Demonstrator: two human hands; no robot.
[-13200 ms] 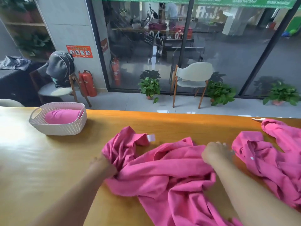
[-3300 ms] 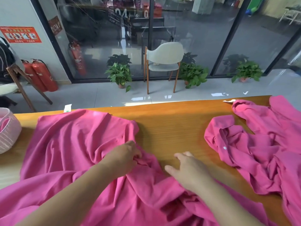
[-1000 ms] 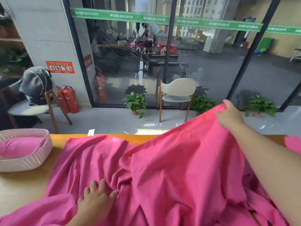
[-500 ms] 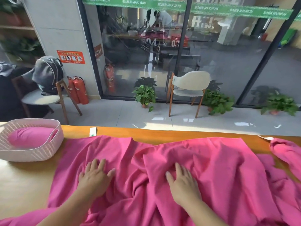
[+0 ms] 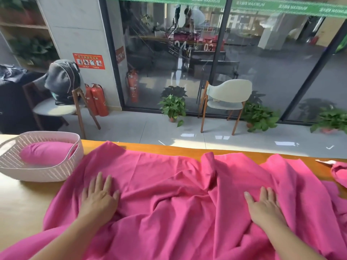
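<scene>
A large pink cloth [image 5: 169, 184] lies spread over the wooden table [image 5: 22, 203], wrinkled in the middle with a raised fold near its far edge. My left hand [image 5: 99, 196] presses flat on the cloth's left part, fingers straight. My right hand [image 5: 264, 205] presses flat on its right part, fingers straight too. Neither hand grips the fabric.
A white woven basket [image 5: 43, 171] with a folded pink piece [image 5: 47, 152] inside stands at the table's left. Another pink garment [image 5: 339, 173] lies at the right edge. Beyond the table are chairs [image 5: 225, 102], potted plants [image 5: 173, 107] and a glass wall.
A second ago my right hand held the cloth's far edge up high. It laid it down, and both hands have since slid apart across the cloth, which now lies flatter.
</scene>
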